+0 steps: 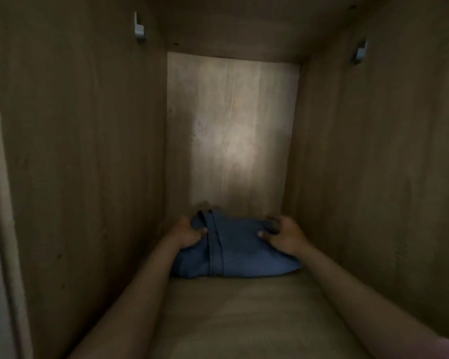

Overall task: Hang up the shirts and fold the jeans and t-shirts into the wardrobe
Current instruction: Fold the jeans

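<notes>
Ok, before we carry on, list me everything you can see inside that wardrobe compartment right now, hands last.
folded jeans: one, blue denim, lying on the shelf toward the back of the compartment, a seam strip running down the left part.
shelf: one, dull brown wood, bare in front of the jeans.
back panel: one, pale wood grain, lit in the middle.
side walls: two, brown wood, left and right of the compartment.
metal brackets: two, grey, one high on each side wall.
left hand: one, fingers curled in a grip on the left edge of the jeans.
right hand: one, fingers curled in a grip on the right edge of the jeans.
</notes>
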Demonstrator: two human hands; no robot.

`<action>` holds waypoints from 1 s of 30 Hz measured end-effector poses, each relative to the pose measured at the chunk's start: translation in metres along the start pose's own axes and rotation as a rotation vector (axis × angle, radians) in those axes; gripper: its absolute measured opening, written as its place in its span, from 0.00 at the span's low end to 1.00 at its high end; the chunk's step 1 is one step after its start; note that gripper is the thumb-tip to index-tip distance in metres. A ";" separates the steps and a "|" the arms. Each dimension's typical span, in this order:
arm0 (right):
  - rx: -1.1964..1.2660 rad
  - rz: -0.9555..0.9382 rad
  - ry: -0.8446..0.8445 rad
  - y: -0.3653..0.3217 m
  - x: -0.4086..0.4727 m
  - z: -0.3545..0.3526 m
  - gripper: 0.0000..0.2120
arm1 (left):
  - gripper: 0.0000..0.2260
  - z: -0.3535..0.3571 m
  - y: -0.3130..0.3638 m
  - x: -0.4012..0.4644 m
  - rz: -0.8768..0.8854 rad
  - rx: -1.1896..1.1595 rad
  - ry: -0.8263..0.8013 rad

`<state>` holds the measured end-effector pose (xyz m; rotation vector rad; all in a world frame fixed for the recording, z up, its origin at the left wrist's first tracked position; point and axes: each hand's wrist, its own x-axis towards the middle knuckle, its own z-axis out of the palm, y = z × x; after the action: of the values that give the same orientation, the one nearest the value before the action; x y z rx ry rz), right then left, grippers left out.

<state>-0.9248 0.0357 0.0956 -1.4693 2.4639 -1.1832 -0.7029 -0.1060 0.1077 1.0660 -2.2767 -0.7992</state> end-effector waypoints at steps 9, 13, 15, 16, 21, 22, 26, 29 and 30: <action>-0.473 -0.156 -0.016 -0.003 -0.042 0.035 0.26 | 0.29 0.063 0.013 -0.027 0.083 0.525 -0.207; -0.449 -0.195 0.002 0.007 -0.040 0.040 0.33 | 0.27 0.064 0.004 -0.037 0.105 0.528 -0.153; -0.400 -0.239 0.040 0.012 -0.035 0.042 0.41 | 0.27 0.066 0.001 -0.035 0.127 0.527 -0.110; -0.384 -0.250 0.047 0.014 -0.033 0.043 0.41 | 0.27 0.068 -0.001 -0.033 0.136 0.525 -0.088; -0.381 -0.268 0.100 0.014 -0.018 0.048 0.30 | 0.26 0.076 -0.008 -0.011 0.171 0.514 0.029; -0.385 -0.259 0.104 0.015 -0.014 0.049 0.27 | 0.25 0.078 -0.009 -0.004 0.174 0.509 0.047; -0.403 -0.213 0.127 0.012 0.002 0.052 0.25 | 0.26 0.079 -0.009 0.016 0.200 0.508 0.093; -0.467 -0.192 0.198 0.009 0.001 0.052 0.32 | 0.32 0.076 -0.005 0.010 0.294 0.510 0.217; -0.477 -0.183 0.209 0.009 -0.002 0.051 0.31 | 0.31 0.075 -0.006 0.004 0.308 0.497 0.249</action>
<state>-0.9109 0.0096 0.0531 -1.7939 2.9622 -0.8400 -0.7510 -0.0903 0.0518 0.9141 -2.3887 0.0301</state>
